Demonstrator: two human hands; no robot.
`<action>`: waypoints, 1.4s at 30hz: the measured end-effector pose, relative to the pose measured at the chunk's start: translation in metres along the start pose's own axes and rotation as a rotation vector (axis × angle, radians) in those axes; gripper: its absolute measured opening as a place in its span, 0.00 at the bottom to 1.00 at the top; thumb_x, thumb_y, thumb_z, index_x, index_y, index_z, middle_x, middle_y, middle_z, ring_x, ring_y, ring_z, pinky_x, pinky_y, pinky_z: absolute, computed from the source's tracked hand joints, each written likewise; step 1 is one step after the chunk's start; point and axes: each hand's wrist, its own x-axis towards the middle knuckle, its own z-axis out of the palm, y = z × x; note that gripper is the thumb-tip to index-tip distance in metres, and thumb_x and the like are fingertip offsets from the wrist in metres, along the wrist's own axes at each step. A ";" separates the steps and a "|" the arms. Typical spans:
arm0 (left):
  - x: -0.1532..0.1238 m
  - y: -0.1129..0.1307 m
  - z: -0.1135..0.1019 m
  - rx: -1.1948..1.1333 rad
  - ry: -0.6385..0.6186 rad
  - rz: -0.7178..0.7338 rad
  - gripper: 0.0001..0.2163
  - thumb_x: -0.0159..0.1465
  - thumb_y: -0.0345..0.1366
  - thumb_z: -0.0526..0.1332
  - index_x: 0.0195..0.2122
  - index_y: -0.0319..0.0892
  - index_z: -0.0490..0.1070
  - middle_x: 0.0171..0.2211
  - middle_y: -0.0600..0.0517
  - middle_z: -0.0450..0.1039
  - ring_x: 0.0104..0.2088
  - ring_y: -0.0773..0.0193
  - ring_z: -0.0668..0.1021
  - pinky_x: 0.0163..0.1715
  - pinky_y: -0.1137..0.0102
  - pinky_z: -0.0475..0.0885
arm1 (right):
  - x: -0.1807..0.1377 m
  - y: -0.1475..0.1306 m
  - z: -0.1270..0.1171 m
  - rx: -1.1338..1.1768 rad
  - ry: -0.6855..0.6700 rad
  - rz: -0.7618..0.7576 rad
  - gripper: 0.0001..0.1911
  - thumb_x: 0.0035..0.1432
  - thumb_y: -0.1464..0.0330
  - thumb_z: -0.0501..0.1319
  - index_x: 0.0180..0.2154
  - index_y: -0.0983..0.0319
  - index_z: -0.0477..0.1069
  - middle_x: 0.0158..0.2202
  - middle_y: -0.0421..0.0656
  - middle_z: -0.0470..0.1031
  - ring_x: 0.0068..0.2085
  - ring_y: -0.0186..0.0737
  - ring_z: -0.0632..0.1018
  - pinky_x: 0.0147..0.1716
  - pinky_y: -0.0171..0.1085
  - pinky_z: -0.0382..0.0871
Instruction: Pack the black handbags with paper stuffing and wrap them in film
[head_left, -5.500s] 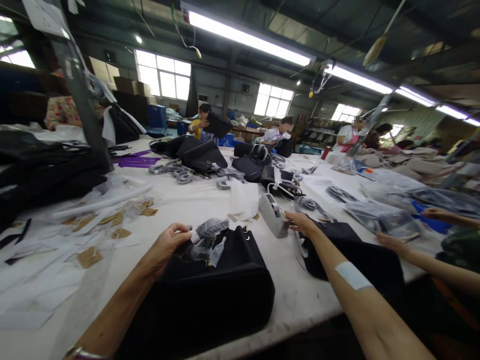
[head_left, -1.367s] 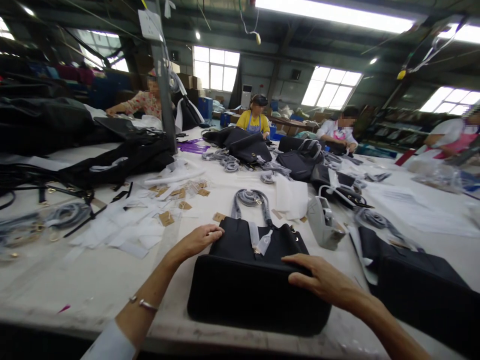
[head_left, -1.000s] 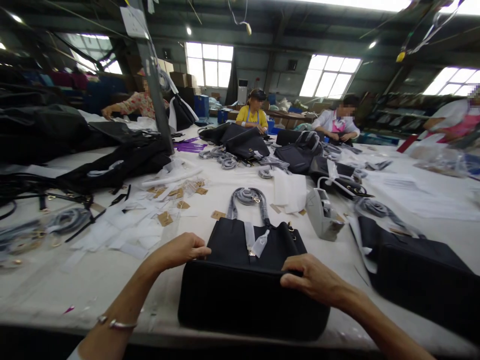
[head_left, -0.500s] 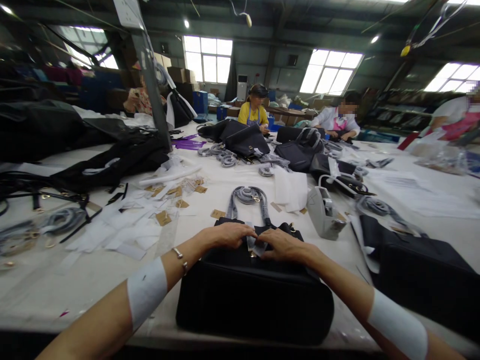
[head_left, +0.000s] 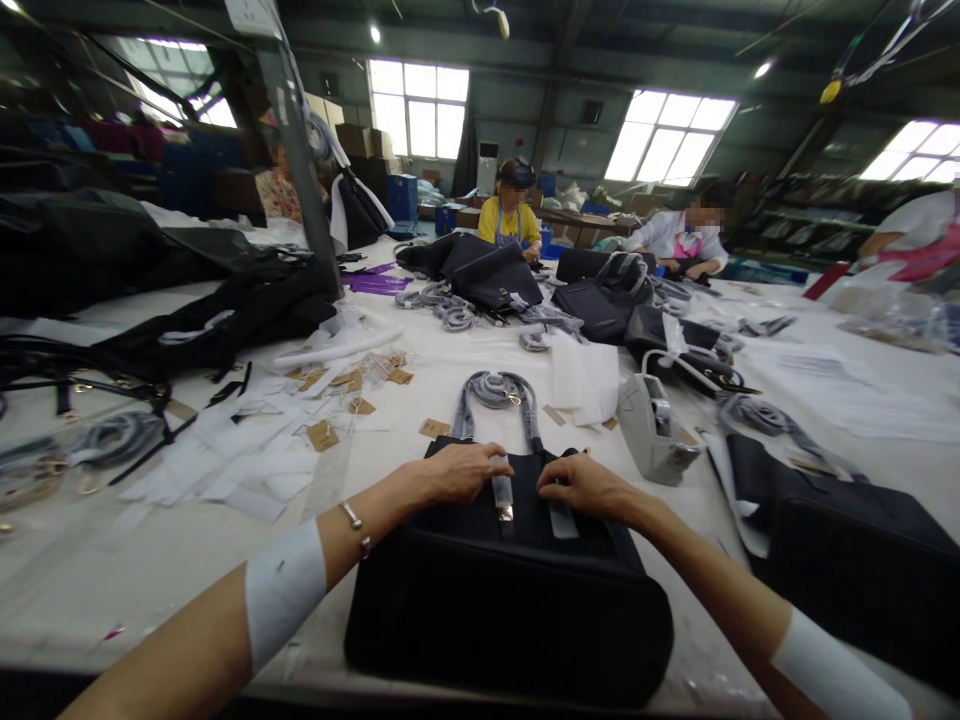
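A black handbag [head_left: 510,620] lies in front of me, its wrapped handles [head_left: 461,410] stretched away from me. Down its middle runs a strap [head_left: 502,490] covered in pale film, with a shiny metal clasp [head_left: 505,513] at its near end. My left hand [head_left: 466,472] is closed at the top of this strap, thumb and fingers pressed on it. To the right of the strap, my right hand [head_left: 589,487] pinches a small translucent strip [head_left: 562,521] that hangs over the bag. The undersides of the fingers are hidden.
A grey tape dispenser [head_left: 656,430] and white foam sheets [head_left: 585,380] stand beyond the bag. Another black bag [head_left: 862,540] lies to the right. White paper strips [head_left: 225,455] and brown tags [head_left: 322,435] spread to the left. Several co-workers sit across the table.
My right hand has moved right, off the strap, bringing the translucent strip with it. The metal clasp now shows. My left hand stays at the strap's top.
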 end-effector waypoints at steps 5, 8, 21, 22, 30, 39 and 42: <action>-0.033 -0.018 -0.013 -0.243 0.241 -0.299 0.17 0.59 0.26 0.54 0.48 0.45 0.71 0.48 0.49 0.71 0.48 0.59 0.73 0.52 0.68 0.65 | -0.004 0.005 -0.001 -0.079 0.000 -0.021 0.07 0.52 0.68 0.60 0.31 0.57 0.78 0.32 0.39 0.79 0.35 0.40 0.78 0.36 0.34 0.66; -0.056 -0.029 -0.004 -0.258 0.376 -0.557 0.13 0.59 0.32 0.56 0.45 0.44 0.71 0.47 0.48 0.72 0.49 0.56 0.73 0.51 0.65 0.65 | 0.007 -0.004 0.000 -0.170 0.068 -0.055 0.08 0.55 0.66 0.60 0.33 0.56 0.78 0.34 0.40 0.79 0.37 0.41 0.77 0.38 0.36 0.66; -0.042 -0.044 0.047 -0.525 0.381 -1.027 0.12 0.58 0.47 0.58 0.34 0.43 0.69 0.33 0.50 0.75 0.36 0.57 0.77 0.33 0.69 0.65 | 0.090 -0.024 0.046 -0.341 0.208 -0.055 0.18 0.67 0.64 0.48 0.53 0.60 0.70 0.46 0.47 0.73 0.49 0.42 0.72 0.48 0.37 0.59; -0.042 -0.043 0.047 -0.522 0.393 -1.025 0.10 0.59 0.45 0.57 0.33 0.43 0.68 0.32 0.50 0.75 0.36 0.57 0.77 0.33 0.70 0.65 | 0.090 -0.022 0.046 -0.357 0.213 -0.054 0.17 0.67 0.65 0.49 0.52 0.59 0.70 0.45 0.46 0.73 0.48 0.41 0.72 0.48 0.37 0.59; -0.051 -0.033 0.057 -0.576 0.574 -1.021 0.08 0.63 0.40 0.53 0.30 0.43 0.63 0.26 0.54 0.69 0.31 0.63 0.73 0.32 0.72 0.63 | 0.084 -0.022 0.052 -0.516 0.276 -0.068 0.16 0.68 0.67 0.45 0.39 0.64 0.71 0.40 0.50 0.72 0.44 0.46 0.71 0.44 0.42 0.57; -0.050 -0.031 0.054 -0.457 0.434 -1.062 0.07 0.62 0.42 0.56 0.34 0.44 0.64 0.32 0.51 0.73 0.34 0.60 0.75 0.32 0.70 0.63 | 0.076 -0.007 0.064 -0.558 0.338 -0.155 0.15 0.67 0.61 0.51 0.49 0.60 0.68 0.47 0.48 0.72 0.50 0.47 0.69 0.50 0.44 0.57; -0.052 -0.034 0.052 -0.455 0.491 -1.024 0.11 0.60 0.41 0.58 0.41 0.43 0.64 0.37 0.50 0.73 0.36 0.60 0.75 0.34 0.69 0.64 | 0.078 -0.006 0.059 -0.471 0.326 -0.152 0.21 0.67 0.60 0.50 0.57 0.61 0.63 0.56 0.49 0.68 0.57 0.48 0.66 0.56 0.46 0.54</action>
